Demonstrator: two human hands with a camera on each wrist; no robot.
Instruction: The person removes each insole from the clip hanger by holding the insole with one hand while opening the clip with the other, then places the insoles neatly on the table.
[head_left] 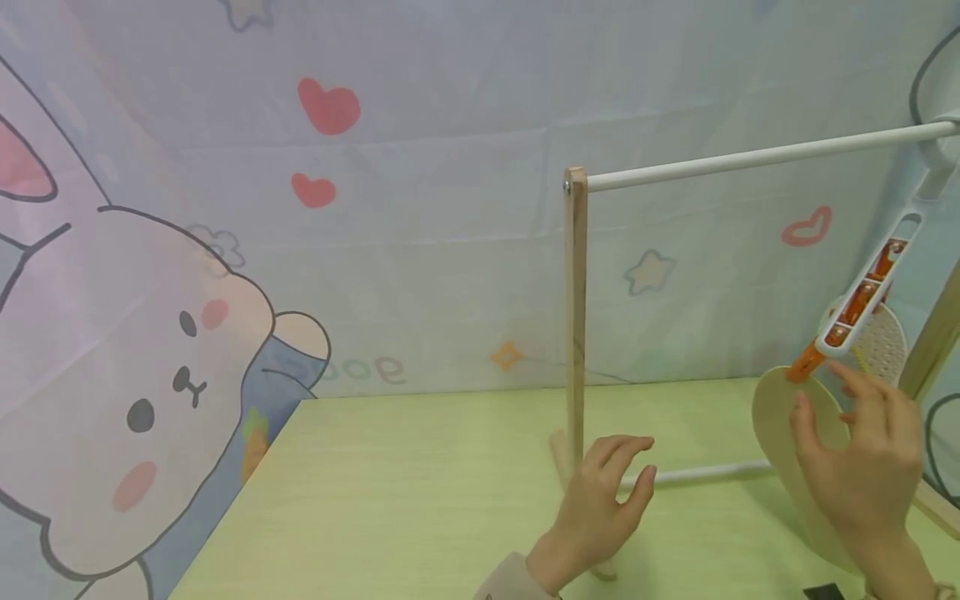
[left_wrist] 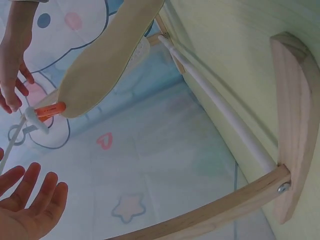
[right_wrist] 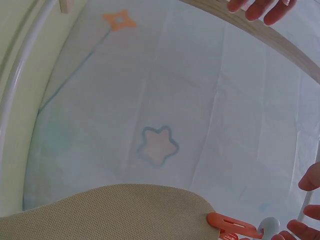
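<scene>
A beige insole [head_left: 798,467] hangs by its end from an orange clip [head_left: 806,363] on a white clip hanger [head_left: 873,283]. The hanger slants down from the right part of a rack's white rail. My right hand [head_left: 862,450] is beside the insole's upper end, just below the clip, thumb and fingers apart and holding nothing. Behind it shows a second, dotted insole [head_left: 883,343]. My left hand [head_left: 596,504] hovers by the rack's left wooden post [head_left: 576,325], fingers loosely bent around nothing. In the left wrist view, the fingers [left_wrist: 45,197] are spread.
The wooden rack has a white upper rail [head_left: 750,162] and a white lower bar [head_left: 697,473]. It stands on a pale green table [head_left: 390,492]. A printed cloth [head_left: 450,250] hangs behind. A small black object [head_left: 823,591] lies at the table's front right.
</scene>
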